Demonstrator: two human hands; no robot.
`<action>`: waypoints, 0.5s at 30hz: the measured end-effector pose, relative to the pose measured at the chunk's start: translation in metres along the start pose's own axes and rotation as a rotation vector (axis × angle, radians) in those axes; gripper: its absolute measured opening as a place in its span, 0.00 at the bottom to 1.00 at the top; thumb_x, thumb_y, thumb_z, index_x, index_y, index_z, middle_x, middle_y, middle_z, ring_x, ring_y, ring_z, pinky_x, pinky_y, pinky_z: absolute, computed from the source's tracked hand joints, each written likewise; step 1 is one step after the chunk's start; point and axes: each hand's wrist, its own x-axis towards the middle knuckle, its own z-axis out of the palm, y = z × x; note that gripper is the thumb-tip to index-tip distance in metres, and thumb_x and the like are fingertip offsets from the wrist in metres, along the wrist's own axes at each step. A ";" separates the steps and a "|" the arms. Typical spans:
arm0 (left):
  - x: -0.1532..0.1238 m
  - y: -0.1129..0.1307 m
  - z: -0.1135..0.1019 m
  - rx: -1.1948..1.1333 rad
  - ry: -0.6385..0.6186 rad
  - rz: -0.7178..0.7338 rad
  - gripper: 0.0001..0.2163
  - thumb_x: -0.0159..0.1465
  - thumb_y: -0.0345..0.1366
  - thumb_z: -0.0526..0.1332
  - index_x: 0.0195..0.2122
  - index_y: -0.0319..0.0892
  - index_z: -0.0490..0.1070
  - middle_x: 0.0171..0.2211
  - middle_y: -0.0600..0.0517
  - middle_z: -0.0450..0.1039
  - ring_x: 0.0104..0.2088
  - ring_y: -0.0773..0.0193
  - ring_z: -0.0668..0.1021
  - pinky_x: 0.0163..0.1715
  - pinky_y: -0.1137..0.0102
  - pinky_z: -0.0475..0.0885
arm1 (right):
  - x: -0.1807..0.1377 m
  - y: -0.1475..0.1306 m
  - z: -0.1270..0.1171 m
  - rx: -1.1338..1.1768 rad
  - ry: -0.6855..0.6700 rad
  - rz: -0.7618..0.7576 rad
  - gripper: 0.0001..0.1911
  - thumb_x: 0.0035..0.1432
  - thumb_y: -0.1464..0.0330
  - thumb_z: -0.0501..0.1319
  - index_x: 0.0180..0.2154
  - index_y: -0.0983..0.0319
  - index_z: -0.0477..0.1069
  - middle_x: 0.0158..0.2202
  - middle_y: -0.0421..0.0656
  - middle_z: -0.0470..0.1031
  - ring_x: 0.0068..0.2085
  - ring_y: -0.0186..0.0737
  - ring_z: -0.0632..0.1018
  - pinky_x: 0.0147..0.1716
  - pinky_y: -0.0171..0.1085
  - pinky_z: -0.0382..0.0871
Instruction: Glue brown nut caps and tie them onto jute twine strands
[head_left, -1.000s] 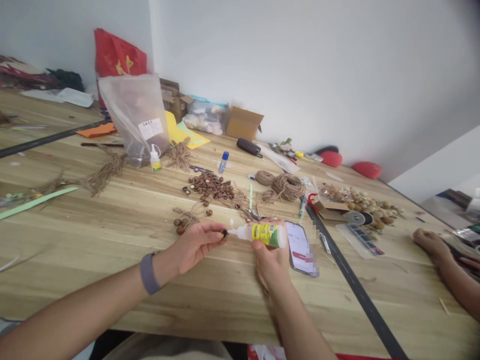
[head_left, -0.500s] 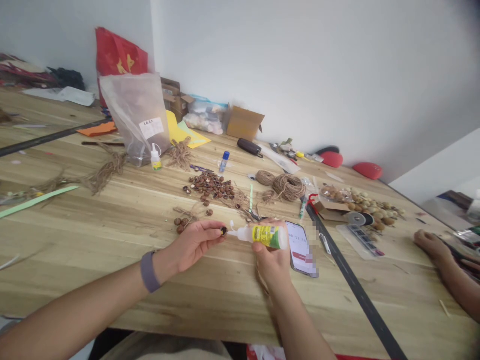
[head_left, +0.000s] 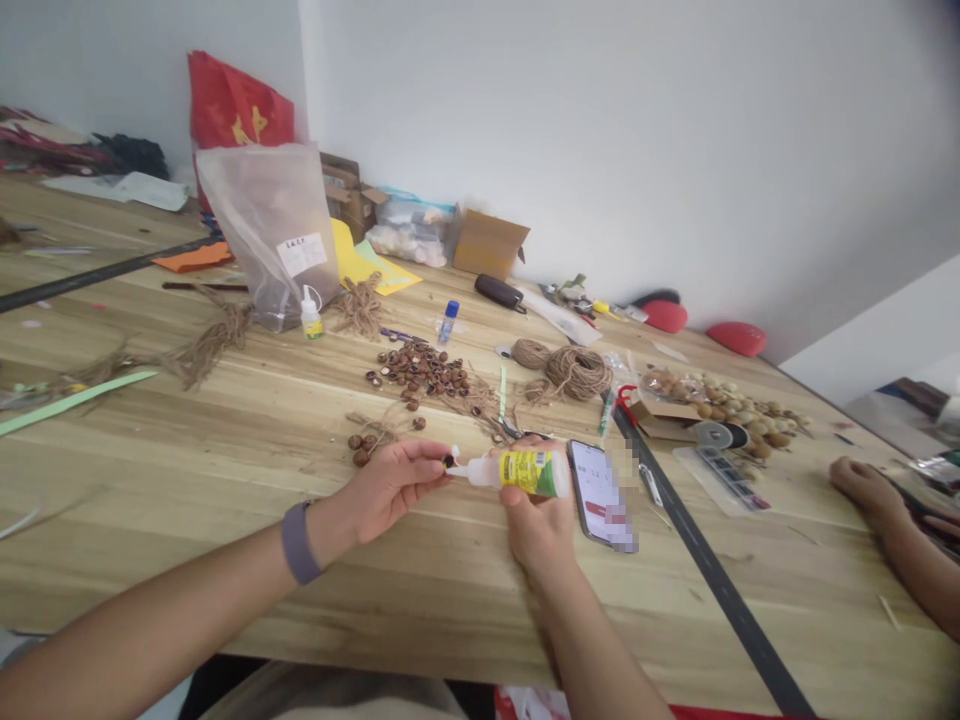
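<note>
My left hand [head_left: 390, 488] pinches a small dark seed shell [head_left: 448, 462] between thumb and fingertips, just above the wooden table [head_left: 225, 420]. My right hand [head_left: 536, 520] grips a white glue bottle [head_left: 517, 470] with a yellow-green label, held level. Its nozzle tip touches the shell. A grey band sits on my left wrist [head_left: 298, 543]. A phone [head_left: 600, 495] with a lit screen lies right beside my right hand.
A pile of brown shells [head_left: 420, 372], twine coils [head_left: 574, 372], a plastic bag [head_left: 274, 235], a second small glue bottle [head_left: 310, 315] and a cardboard box [head_left: 487, 245] lie further back. A black strip [head_left: 705, 570] runs diagonally. Another person's hand [head_left: 870, 490] rests at right.
The bottle and my right hand have shifted slightly left, bringing the nozzle tighter against the shell. My left hand holds almost still.
</note>
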 end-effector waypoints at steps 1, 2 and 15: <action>0.000 0.000 0.000 0.000 0.001 -0.004 0.09 0.51 0.20 0.68 0.31 0.37 0.75 0.28 0.52 0.79 0.28 0.70 0.80 0.34 0.79 0.75 | 0.000 0.000 0.000 0.004 -0.010 0.005 0.22 0.48 0.52 0.69 0.36 0.56 0.64 0.34 0.40 0.71 0.36 0.40 0.72 0.37 0.39 0.66; 0.000 0.000 0.001 -0.002 0.000 -0.004 0.09 0.51 0.20 0.68 0.31 0.37 0.75 0.28 0.53 0.79 0.28 0.70 0.80 0.34 0.79 0.75 | 0.000 0.000 0.000 0.009 -0.019 0.009 0.22 0.48 0.52 0.68 0.36 0.57 0.64 0.34 0.40 0.71 0.36 0.40 0.72 0.37 0.39 0.66; -0.001 0.001 0.000 0.001 -0.003 -0.012 0.10 0.50 0.21 0.69 0.31 0.37 0.73 0.29 0.53 0.78 0.28 0.72 0.79 0.34 0.79 0.74 | 0.000 -0.001 0.000 0.030 -0.020 0.019 0.22 0.48 0.52 0.69 0.35 0.57 0.63 0.33 0.40 0.71 0.35 0.40 0.72 0.35 0.39 0.66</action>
